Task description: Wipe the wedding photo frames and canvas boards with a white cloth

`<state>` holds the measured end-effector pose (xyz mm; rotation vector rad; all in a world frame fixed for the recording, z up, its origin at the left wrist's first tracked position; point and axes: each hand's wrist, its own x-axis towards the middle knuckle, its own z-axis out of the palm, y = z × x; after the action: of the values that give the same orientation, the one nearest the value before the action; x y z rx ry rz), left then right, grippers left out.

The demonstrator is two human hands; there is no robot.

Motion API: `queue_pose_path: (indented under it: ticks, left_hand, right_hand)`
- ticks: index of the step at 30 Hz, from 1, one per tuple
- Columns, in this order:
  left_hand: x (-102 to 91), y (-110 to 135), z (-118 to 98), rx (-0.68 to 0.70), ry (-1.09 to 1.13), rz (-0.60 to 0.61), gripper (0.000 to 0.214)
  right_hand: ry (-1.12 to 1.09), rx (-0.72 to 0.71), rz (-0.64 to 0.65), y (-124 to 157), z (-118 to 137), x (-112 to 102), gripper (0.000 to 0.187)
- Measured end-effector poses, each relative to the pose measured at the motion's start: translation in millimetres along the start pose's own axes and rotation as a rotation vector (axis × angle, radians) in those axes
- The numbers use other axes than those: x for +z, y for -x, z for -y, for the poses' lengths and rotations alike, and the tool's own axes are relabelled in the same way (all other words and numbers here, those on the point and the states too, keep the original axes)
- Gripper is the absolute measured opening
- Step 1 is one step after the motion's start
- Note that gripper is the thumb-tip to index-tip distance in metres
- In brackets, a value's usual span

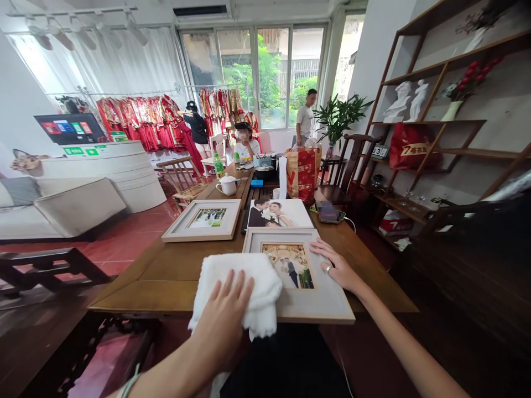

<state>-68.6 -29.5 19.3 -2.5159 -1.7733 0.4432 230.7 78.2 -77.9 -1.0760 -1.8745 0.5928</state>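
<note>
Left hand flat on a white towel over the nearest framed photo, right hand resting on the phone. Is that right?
Not quite. In the head view the right hand rests on the right border of the nearest framed photo, not on the phone, which lies farther back. The left hand is flat on the white towel, as stated.

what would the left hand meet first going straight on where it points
Probably the near picture frame, its mat just past the white towel under the left hand; depth is unclear.
</note>
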Motion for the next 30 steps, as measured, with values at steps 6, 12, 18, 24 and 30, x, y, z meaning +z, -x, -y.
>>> queue_pose_path:
  ticks: [6, 12, 18, 24, 30]
  left_hand:
    - [-7.4, -90.0, 25.1, -0.031, 0.027, -0.281, 0.074]
    - [-24.7, -116.9, 22.6, -0.038, 0.05, -0.254, 0.069]
    - [-3.6, -31.1, -9.8, -0.016, -0.005, -0.101, 0.076]
    - [35.3, 29.2, -33.0, 0.157, 0.007, -0.127, 0.089]
    - [15.6, -34.4, -26.3, 0.023, 0.005, -0.245, 0.076]
  right_hand:
    - [-0.001, 0.018, -0.014, -0.6, 2.8, 0.4, 0.046]
    - [0.004, 0.097, -0.07, -2.4, 6.8, 1.5, 0.045]
    - [0.006, 0.162, -0.088, -3.9, 9.1, 3.8, 0.046]
    - [-0.008, 0.163, -0.095, -5.8, 5.6, 5.5, 0.045]
    - [0.026, 0.115, -0.065, -11.2, 3.3, 5.2, 0.049]
